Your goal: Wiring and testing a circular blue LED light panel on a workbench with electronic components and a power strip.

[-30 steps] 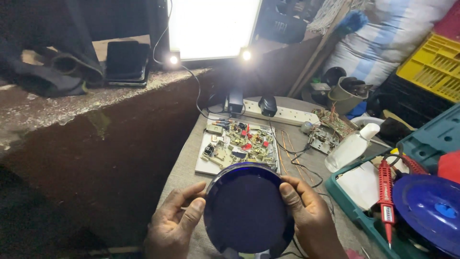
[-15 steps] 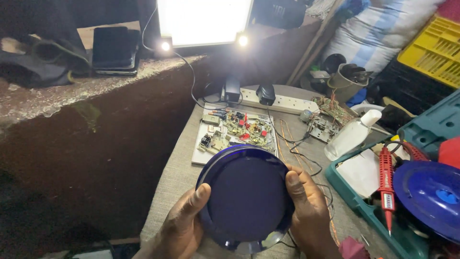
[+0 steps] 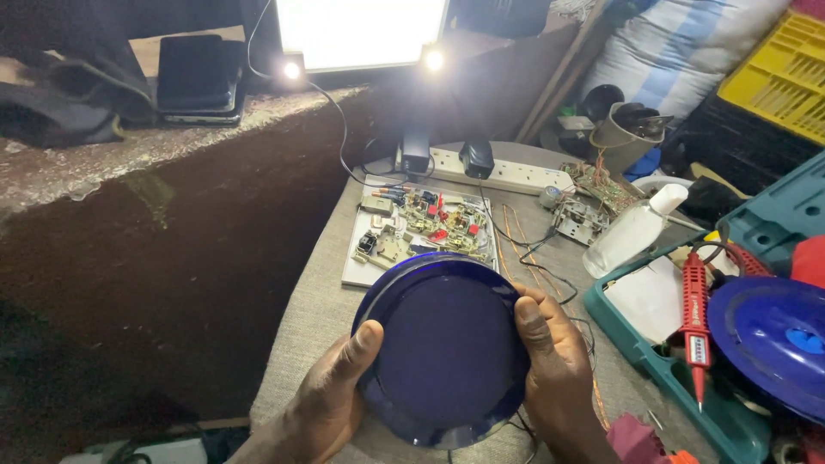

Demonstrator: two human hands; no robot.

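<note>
- Holding a round dark blue dish point(image 3: 447, 352) by its rim, the left hand point(image 3: 331, 399) and the right hand point(image 3: 554, 365) gripped it from either side at the near edge of the grey table point(image 3: 322, 301).
- The left fingers were curled behind the dish with the thumb point(image 3: 357, 344) pressed on its face; the right thumb point(image 3: 528, 322) lay over the right rim, its other fingers hidden behind.
- The dish looked glossy, with a raised outer ring and a flat, plain centre tilted toward the camera.
- Just beyond it, a white board point(image 3: 365, 271) carried small circuit parts in red, green and yellow.
- At the far end, a long white power strip point(image 3: 507, 172) held two black plugs, below a bright white lamp panel point(image 3: 361, 30).
- To the right lay a clear plastic bottle point(image 3: 632, 232) with a white cap, on its side.
- Further right, a teal case point(image 3: 735, 421) held a red tester pen point(image 3: 694, 322) and a blue round lid point(image 3: 773, 339); a yellow crate point(image 3: 782, 77) sat at the far right.
- Open cloth showed only along the table's left edge, beside a dark drop; thin wires crossed the cloth right of the dish.
</note>
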